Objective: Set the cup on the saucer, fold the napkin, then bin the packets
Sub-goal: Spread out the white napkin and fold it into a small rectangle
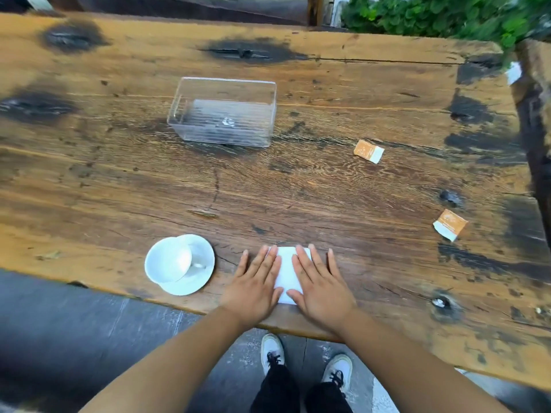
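Note:
A white cup (168,260) stands on a white saucer (199,278) near the table's front edge, left of my hands. A folded white napkin (288,271) lies flat on the wood. My left hand (256,286) and my right hand (319,286) both rest palm-down on it with fingers spread, covering its sides. Two orange-and-white packets lie to the right: one (368,151) farther back, one (450,224) nearer the right edge. A clear plastic bin (223,111) stands toward the back, middle-left, with a small white scrap inside.
The wooden table (119,180) has dark knots and cracks. Its front edge runs just below my wrists. A small white piece (513,73) sits at the far right corner near green plants (447,13). My shoes (304,362) stand on grey paving below.

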{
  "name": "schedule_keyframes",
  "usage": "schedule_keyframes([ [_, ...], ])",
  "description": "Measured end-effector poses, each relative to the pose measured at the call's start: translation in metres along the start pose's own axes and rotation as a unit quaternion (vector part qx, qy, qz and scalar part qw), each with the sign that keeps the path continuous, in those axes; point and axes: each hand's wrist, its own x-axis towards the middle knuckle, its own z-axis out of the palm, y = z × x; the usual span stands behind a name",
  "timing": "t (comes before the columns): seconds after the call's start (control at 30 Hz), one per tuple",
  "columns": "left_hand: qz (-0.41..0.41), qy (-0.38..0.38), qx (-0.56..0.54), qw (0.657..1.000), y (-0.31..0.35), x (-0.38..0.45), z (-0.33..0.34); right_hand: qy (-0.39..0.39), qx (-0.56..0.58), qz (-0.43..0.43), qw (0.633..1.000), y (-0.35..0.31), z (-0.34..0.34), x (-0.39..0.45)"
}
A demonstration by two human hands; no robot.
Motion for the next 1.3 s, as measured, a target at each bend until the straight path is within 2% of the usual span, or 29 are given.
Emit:
schedule_keyframes([
  [0.1, -0.049, -0.005, -0.016, 0.999, -0.017, -0.014, 0.004, -0.003, -0.002, -0.015, 1.000, -0.025, -0.002, 0.022],
  [0.23, -0.071, 0.005, -0.053, 0.996, -0.030, -0.022, 0.015, -0.001, -0.011, -0.028, 1.000, -0.040, 0.001, 0.036],
  [0.63, -0.025, 0.013, -0.068, 0.997, -0.050, -0.030, 0.023, 0.009, -0.004, 0.014, 1.000, -0.061, 0.007, 0.032],
  [1.0, -0.016, 0.004, -0.056, 0.998, -0.053, -0.032, 0.022, -0.006, -0.009, 0.014, 1.000, -0.061, 0.001, 0.029],
  [1.17, -0.018, 0.011, -0.071, 0.997, -0.043, -0.036, 0.001, 0.019, 0.019, 0.025, 0.999, -0.053, -0.022, 0.015],
  [1.3, -0.002, 0.050, -0.096, 0.994, -0.024, -0.030, -0.037, 0.066, 0.073, 0.090, 0.991, -0.020, -0.049, -0.012],
])
